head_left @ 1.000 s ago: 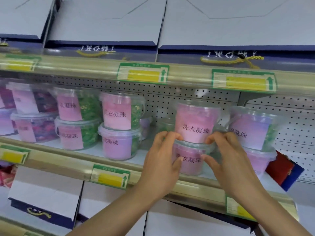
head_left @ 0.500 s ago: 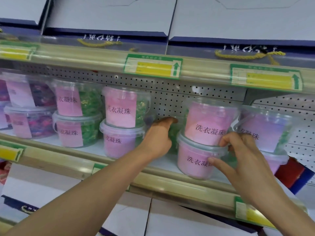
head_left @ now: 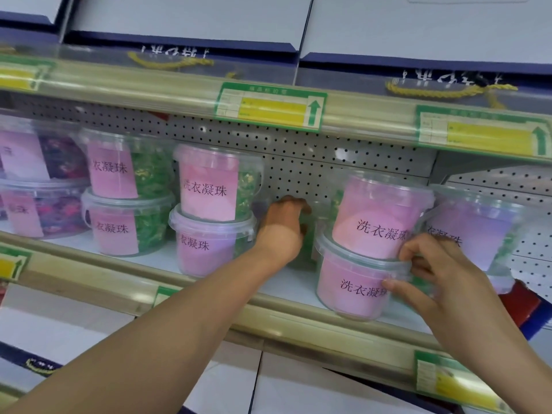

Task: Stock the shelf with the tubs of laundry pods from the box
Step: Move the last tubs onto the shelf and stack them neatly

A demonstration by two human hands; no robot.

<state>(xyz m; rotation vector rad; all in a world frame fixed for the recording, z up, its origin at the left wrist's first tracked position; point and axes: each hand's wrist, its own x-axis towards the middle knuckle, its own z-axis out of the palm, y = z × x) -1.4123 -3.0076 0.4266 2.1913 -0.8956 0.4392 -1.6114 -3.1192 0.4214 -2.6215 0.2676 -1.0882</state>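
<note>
Clear tubs of laundry pods with pink labels stand in stacks of two on the shelf (head_left: 286,283). My right hand (head_left: 433,270) grips the lower tub (head_left: 343,282) of the front stack, thumb on its side and fingers at its lid rim. An upper tub (head_left: 370,216) sits on it, slightly tilted. My left hand (head_left: 283,225) reaches deep into the gap left of that stack, with its fingers curled over a rear tub (head_left: 310,243) of green pods that is mostly hidden. The box is out of view.
Another pink stack (head_left: 209,189) stands just left of my left arm, with green-pod tubs (head_left: 119,168) and purple ones beyond. One more stack (head_left: 475,228) crowds the right. The upper shelf rail (head_left: 179,97) with price tags hangs low overhead. White cartons (head_left: 59,324) fill the shelf below.
My left hand let go of the front stack and went deep into the gap towards the back of the shelf. My right hand stayed on the lower tub. The camera moved closer.
</note>
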